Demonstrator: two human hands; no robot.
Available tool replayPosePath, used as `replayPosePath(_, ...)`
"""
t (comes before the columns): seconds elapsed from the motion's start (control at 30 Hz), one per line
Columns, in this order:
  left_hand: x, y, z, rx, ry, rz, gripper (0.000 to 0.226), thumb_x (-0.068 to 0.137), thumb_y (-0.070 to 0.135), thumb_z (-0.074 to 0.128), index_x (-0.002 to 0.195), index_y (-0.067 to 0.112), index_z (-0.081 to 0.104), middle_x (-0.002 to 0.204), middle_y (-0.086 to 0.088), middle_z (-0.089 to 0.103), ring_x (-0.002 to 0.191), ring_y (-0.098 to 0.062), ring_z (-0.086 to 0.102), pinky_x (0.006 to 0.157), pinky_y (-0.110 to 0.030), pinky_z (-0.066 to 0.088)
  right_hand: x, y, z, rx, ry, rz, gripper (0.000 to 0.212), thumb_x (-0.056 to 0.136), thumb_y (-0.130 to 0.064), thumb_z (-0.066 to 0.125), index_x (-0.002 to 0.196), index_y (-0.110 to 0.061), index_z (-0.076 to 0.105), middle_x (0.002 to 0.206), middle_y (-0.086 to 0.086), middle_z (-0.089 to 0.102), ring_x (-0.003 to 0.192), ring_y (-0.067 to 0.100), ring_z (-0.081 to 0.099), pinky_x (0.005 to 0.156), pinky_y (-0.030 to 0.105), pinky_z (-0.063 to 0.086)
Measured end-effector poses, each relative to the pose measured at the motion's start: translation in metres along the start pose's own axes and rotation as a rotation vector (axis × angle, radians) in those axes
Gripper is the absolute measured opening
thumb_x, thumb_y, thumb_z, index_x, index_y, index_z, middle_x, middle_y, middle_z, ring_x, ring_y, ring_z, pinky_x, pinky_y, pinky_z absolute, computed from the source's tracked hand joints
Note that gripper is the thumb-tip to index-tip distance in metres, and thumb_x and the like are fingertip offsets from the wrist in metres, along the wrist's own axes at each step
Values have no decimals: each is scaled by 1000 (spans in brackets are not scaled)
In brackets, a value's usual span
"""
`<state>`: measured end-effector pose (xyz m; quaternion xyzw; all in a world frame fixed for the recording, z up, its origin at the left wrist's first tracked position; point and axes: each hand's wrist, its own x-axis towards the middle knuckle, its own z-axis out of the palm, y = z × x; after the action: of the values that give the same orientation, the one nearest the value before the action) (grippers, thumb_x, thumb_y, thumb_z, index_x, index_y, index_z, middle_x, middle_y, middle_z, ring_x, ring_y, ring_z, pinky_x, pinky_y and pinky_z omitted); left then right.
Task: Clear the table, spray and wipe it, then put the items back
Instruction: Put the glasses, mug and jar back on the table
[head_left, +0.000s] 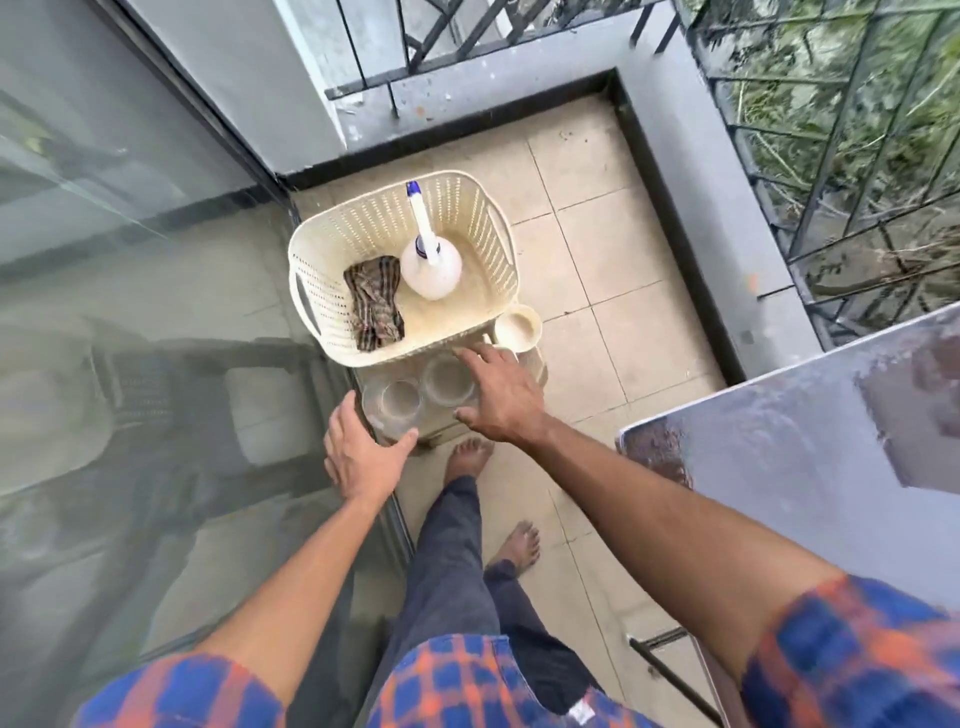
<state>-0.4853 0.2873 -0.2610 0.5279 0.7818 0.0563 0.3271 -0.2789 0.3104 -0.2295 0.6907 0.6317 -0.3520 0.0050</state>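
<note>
At lower centre left, I see my left hand (363, 457) open, fingers curved against the near glass (390, 405) without closing round it. Just right, a second glass (448, 382) sits under my right hand (498, 395), spread and loose above it. Above both, mid-frame, the basket (311, 260) holds the cloth (375, 301) and spray bottle (431, 265). A cup (517, 326) stands beside it; the wet table (810, 457) fills the right edge.
</note>
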Motion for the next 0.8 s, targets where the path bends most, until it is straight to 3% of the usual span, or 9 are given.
replayPosePath(0.23,27,4,14,83,-77,67,109,63,45,89,151,20,29,151,-5,37,140,-29,33,114,-50,33,27,-10,27,-267,-36,-48,90,75,-39,81,150,-21,37,139,4,52,128,29,44,99,52,45)
replayPosePath(0.57,32,15,14,115,-25,67,97,59,47,87,140,18,42,136,-4,53,128,-27,49,108,-44,42,32,-5,33,-262,4,-96,90,70,-40,84,145,-21,38,133,1,54,121,27,46,93,46,45)
replayPosePath(0.8,2,-8,-21,62,68,147,88,55,53,84,129,21,50,124,0,57,116,-24,52,98,-39,45,3,-9,25,-170,33,-131,97,66,-58,78,147,-21,40,130,1,54,113,26,47,93,47,48)
